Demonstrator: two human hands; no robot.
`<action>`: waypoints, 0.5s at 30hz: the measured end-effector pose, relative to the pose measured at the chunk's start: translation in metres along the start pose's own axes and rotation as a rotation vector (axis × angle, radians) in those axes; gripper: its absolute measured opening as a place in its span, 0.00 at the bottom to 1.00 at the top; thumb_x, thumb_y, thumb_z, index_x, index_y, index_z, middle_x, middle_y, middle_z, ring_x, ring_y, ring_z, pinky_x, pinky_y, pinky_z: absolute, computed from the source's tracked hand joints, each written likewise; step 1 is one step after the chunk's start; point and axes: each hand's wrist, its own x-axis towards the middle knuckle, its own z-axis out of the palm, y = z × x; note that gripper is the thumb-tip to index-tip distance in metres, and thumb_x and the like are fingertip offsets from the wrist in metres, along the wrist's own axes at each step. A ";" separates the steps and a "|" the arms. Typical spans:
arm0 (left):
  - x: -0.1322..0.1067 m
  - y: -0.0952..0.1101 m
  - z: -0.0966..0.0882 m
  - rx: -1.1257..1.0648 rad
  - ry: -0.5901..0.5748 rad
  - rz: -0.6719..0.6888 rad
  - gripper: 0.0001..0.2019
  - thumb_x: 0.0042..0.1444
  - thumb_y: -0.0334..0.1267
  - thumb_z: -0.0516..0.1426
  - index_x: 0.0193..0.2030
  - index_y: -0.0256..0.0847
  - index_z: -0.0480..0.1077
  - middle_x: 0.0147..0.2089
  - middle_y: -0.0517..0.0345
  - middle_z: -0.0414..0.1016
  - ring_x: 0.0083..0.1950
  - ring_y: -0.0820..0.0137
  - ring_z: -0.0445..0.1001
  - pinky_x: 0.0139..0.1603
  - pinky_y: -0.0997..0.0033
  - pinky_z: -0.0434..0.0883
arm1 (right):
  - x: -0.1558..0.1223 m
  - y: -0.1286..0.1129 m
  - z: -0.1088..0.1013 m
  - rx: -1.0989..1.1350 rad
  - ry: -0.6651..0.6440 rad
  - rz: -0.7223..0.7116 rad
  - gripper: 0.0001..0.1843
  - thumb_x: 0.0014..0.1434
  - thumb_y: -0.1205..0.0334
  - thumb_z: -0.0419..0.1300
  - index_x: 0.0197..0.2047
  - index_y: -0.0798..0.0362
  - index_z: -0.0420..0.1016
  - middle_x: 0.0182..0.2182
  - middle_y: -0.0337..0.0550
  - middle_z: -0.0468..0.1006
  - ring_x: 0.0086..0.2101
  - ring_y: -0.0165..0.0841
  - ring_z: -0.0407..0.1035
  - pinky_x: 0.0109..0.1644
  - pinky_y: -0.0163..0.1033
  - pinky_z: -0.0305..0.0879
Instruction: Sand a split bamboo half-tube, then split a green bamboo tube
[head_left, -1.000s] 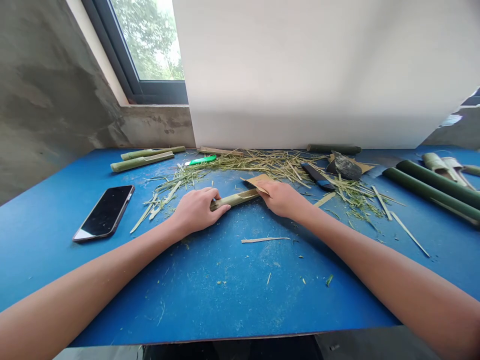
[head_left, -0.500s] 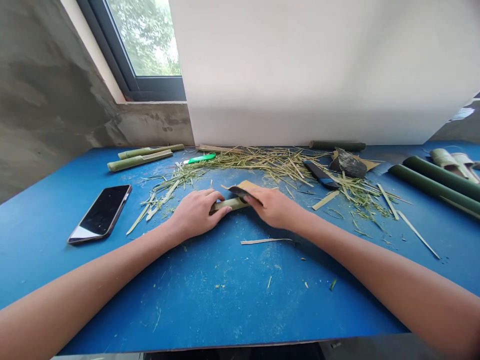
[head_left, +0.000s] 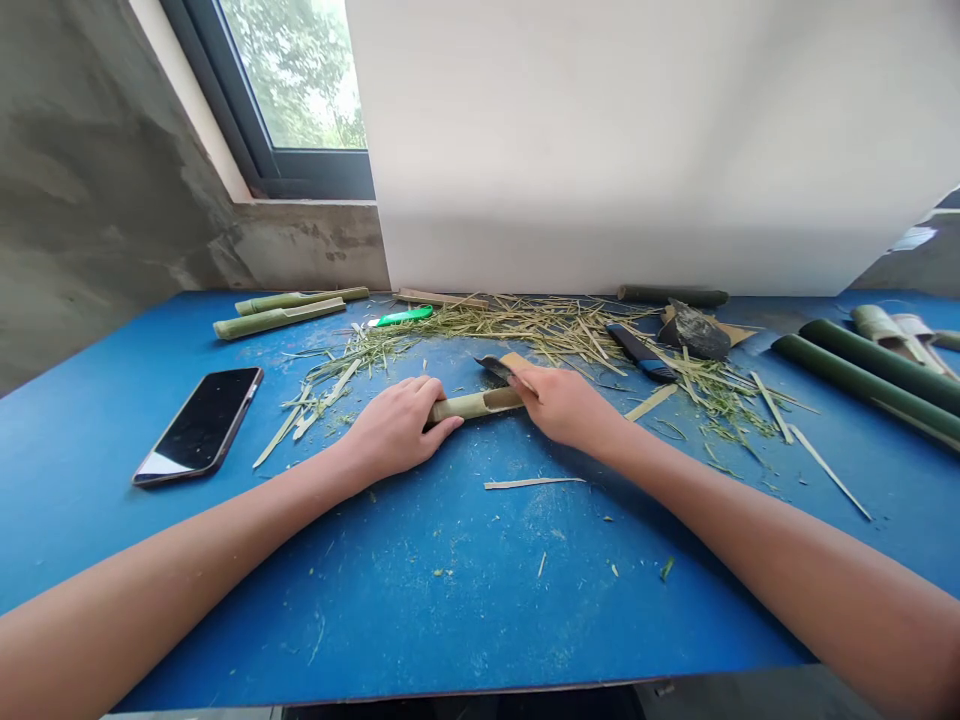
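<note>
A short bamboo piece with a notch cut in its upper side lies across the middle of the table. My left hand is closed around its left end, the thumb along the near side. Over its right end, my right hand grips a folded sheet of sandpaper, dark on one face and tan on the other. The sandpaper's free edge curls up to the left above the bamboo. My right hand covers the bamboo's far right end.
Bamboo shavings spread behind my hands, with a green cutter and a dark-handled tool among them. A phone lies left. Cut bamboo pieces sit back left; green bamboo lengths lie right. A thin strip lies in front.
My right hand has slid to the right along the bamboo with the sandpaper, uncovering the notch. My left hand keeps its hold on the left end.
</note>
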 end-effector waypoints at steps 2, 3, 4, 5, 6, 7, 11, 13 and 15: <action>-0.001 0.001 0.000 -0.005 0.005 0.003 0.13 0.66 0.50 0.54 0.42 0.42 0.65 0.44 0.51 0.74 0.45 0.59 0.72 0.44 0.59 0.69 | -0.002 -0.004 0.000 0.104 0.023 -0.159 0.21 0.74 0.58 0.45 0.55 0.52 0.77 0.54 0.49 0.80 0.53 0.41 0.74 0.58 0.43 0.66; -0.002 0.003 0.000 -0.002 0.010 0.008 0.13 0.65 0.50 0.54 0.42 0.42 0.65 0.44 0.50 0.74 0.45 0.59 0.72 0.45 0.59 0.69 | -0.002 -0.006 0.000 0.153 0.023 -0.234 0.20 0.74 0.59 0.45 0.58 0.51 0.75 0.58 0.47 0.78 0.57 0.40 0.72 0.60 0.42 0.64; -0.003 0.004 0.000 0.002 0.015 0.013 0.13 0.65 0.50 0.55 0.42 0.42 0.65 0.45 0.50 0.74 0.46 0.59 0.72 0.45 0.59 0.69 | -0.002 -0.007 0.000 0.171 0.010 -0.264 0.20 0.73 0.60 0.45 0.59 0.50 0.74 0.59 0.46 0.77 0.58 0.39 0.71 0.61 0.42 0.64; -0.004 0.005 -0.001 0.004 0.018 0.016 0.12 0.65 0.49 0.55 0.42 0.42 0.65 0.45 0.50 0.73 0.46 0.58 0.72 0.45 0.58 0.69 | -0.001 -0.006 -0.001 0.150 -0.014 -0.239 0.20 0.73 0.61 0.46 0.58 0.50 0.75 0.58 0.47 0.78 0.57 0.40 0.72 0.59 0.42 0.65; -0.004 0.006 -0.001 0.005 0.019 0.016 0.12 0.65 0.49 0.55 0.41 0.42 0.65 0.45 0.50 0.73 0.46 0.59 0.71 0.45 0.58 0.69 | 0.000 -0.003 -0.003 0.097 -0.040 -0.163 0.18 0.72 0.62 0.47 0.56 0.51 0.76 0.55 0.49 0.80 0.54 0.41 0.74 0.57 0.43 0.66; -0.004 0.007 -0.002 0.006 0.019 0.015 0.12 0.65 0.49 0.55 0.41 0.42 0.65 0.45 0.50 0.73 0.46 0.59 0.71 0.45 0.58 0.69 | 0.001 0.000 -0.004 0.027 -0.061 -0.061 0.17 0.71 0.63 0.48 0.52 0.52 0.77 0.51 0.51 0.82 0.50 0.43 0.76 0.54 0.43 0.67; -0.004 0.008 -0.003 0.025 0.021 0.024 0.12 0.64 0.49 0.56 0.40 0.42 0.65 0.45 0.51 0.72 0.47 0.58 0.71 0.46 0.58 0.69 | -0.001 0.002 -0.005 -0.047 -0.049 0.045 0.17 0.69 0.65 0.50 0.51 0.54 0.78 0.48 0.53 0.83 0.49 0.45 0.76 0.54 0.45 0.68; -0.004 0.007 -0.003 0.023 0.027 0.042 0.11 0.64 0.48 0.56 0.40 0.43 0.65 0.45 0.51 0.72 0.47 0.58 0.71 0.47 0.58 0.69 | -0.003 -0.005 -0.001 0.066 -0.012 -0.143 0.20 0.69 0.65 0.49 0.59 0.53 0.75 0.57 0.50 0.79 0.57 0.42 0.72 0.61 0.45 0.65; -0.003 0.005 -0.002 0.010 0.036 0.060 0.11 0.65 0.48 0.56 0.41 0.43 0.65 0.45 0.51 0.73 0.47 0.58 0.71 0.48 0.58 0.69 | -0.004 -0.009 0.002 0.146 -0.011 -0.300 0.22 0.70 0.64 0.48 0.63 0.51 0.72 0.62 0.47 0.75 0.62 0.39 0.67 0.66 0.45 0.60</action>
